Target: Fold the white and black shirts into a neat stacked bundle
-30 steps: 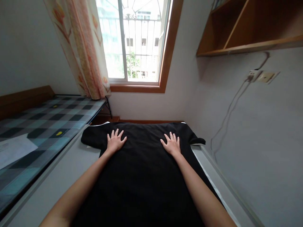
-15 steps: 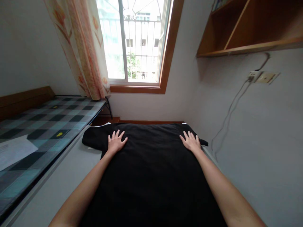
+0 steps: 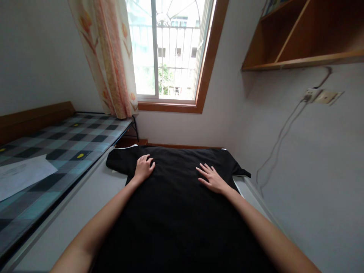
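Observation:
A black T-shirt lies spread out on a white tabletop, its sleeves reaching out to both sides at the far end. On its upper left part, near the left sleeve, rests my left hand, fingers bent a little and thumb apart. My right hand lies on the cloth right of the middle, palm down with the fingers spread. Neither hand grips the fabric, as far as I can see.
A bed with a checked cover runs along the left, with white paper on it. Behind are a curtain and a window. At right, a wooden shelf hangs above a socket with a dangling cord.
My right hand has slid left across the shirt, away from the right sleeve. The fingers of my left hand have bent, with that hand still near the left sleeve. The view has shifted slightly.

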`<move>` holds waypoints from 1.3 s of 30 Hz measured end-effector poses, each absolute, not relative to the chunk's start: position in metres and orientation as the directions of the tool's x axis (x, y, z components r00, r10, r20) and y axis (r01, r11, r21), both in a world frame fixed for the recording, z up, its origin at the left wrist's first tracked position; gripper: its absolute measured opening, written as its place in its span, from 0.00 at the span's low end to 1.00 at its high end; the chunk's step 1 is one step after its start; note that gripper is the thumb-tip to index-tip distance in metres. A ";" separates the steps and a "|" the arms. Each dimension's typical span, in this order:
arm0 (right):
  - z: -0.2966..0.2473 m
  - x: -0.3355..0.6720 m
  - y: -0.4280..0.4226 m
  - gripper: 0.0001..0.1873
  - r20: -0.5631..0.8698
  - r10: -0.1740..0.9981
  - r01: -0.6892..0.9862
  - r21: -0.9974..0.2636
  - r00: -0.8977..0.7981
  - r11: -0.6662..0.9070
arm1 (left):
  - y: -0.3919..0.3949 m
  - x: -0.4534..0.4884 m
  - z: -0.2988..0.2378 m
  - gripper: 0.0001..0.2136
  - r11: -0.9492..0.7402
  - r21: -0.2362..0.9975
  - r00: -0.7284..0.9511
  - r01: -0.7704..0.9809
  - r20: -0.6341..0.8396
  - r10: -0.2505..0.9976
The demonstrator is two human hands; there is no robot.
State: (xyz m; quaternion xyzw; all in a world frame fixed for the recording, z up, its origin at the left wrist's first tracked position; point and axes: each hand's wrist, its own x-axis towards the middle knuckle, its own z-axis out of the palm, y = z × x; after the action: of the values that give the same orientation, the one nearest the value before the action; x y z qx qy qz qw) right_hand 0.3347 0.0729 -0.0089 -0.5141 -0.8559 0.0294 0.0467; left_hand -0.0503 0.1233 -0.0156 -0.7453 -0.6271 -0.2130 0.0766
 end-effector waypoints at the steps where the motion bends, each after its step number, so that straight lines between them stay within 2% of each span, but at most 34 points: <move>1: -0.010 0.331 0.073 0.35 0.043 0.884 0.879 -0.092 -0.465 0.467 | 0.118 -0.049 -0.014 0.17 -0.252 0.144 0.171 0.957 0.422 0.890; 4: -0.011 0.328 0.073 0.35 0.043 0.889 0.886 -0.069 -0.456 0.458 | 0.093 -0.044 -0.012 0.17 -0.336 0.108 0.268 0.935 0.401 0.876; 7: -0.011 0.331 0.071 0.35 0.051 0.883 0.880 -0.076 -0.467 0.469 | 0.059 -0.043 -0.015 0.20 -0.305 0.065 0.265 0.950 0.345 0.900; 13: -0.007 0.342 0.051 0.34 0.034 0.763 0.752 -0.146 -0.645 0.643 | 0.006 -0.067 -0.025 0.32 -0.241 0.105 0.222 0.965 0.168 0.961; 19: -0.008 0.343 0.037 0.35 0.023 0.767 0.757 -0.140 -0.642 0.638 | -0.003 -0.083 -0.033 0.32 -0.262 0.106 0.238 0.959 0.195 0.951; 29: -0.012 0.328 0.070 0.35 0.035 0.813 0.804 -0.129 -0.581 0.580 | 0.043 -0.093 -0.029 0.34 -0.252 0.139 0.229 0.958 0.162 0.960; 35: -0.011 0.305 0.095 0.36 0.039 0.874 0.867 -0.105 -0.485 0.486 | 0.107 -0.113 -0.024 0.34 -0.335 0.150 0.322 0.930 0.107 0.941; 39: -0.010 0.287 0.108 0.37 0.030 0.911 0.905 -0.100 -0.412 0.412 | 0.150 -0.123 -0.018 0.32 -0.370 0.110 0.363 0.922 0.076 0.928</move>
State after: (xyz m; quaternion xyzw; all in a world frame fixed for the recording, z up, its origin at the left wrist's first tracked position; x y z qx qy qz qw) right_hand 0.2874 0.1080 -0.0103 -0.5410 -0.8394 0.0342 0.0396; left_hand -0.1235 0.1501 -0.0181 -0.8253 -0.5606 -0.0627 -0.0243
